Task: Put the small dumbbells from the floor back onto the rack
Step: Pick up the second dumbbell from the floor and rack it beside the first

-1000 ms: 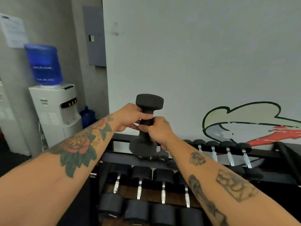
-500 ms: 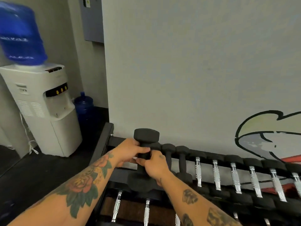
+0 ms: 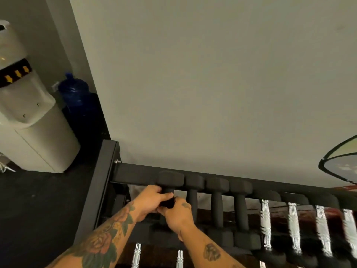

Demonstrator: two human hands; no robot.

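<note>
A small black dumbbell [image 3: 170, 179] lies across the top shelf of the black rack [image 3: 133, 175], at the shelf's left end, its far head resting on the back rail. My left hand [image 3: 149, 201] and my right hand [image 3: 176, 214] both grip its handle, thumbs meeting over it. Its near head is mostly hidden under my hands. Three more small black dumbbells [image 3: 216, 207] lie side by side just to the right of it.
Chrome-handled dumbbells [image 3: 265, 221] fill the shelf further right and the shelf below. The rack's left upright [image 3: 100, 184] stands close to my left forearm. A white water cooler [image 3: 29, 117] and a blue bottle [image 3: 74, 93] stand on the dark floor to the left.
Both hands have lowered the dumbbell from chest height down onto the left end of the rack's top shelf. My head has moved closer and tilted down.
</note>
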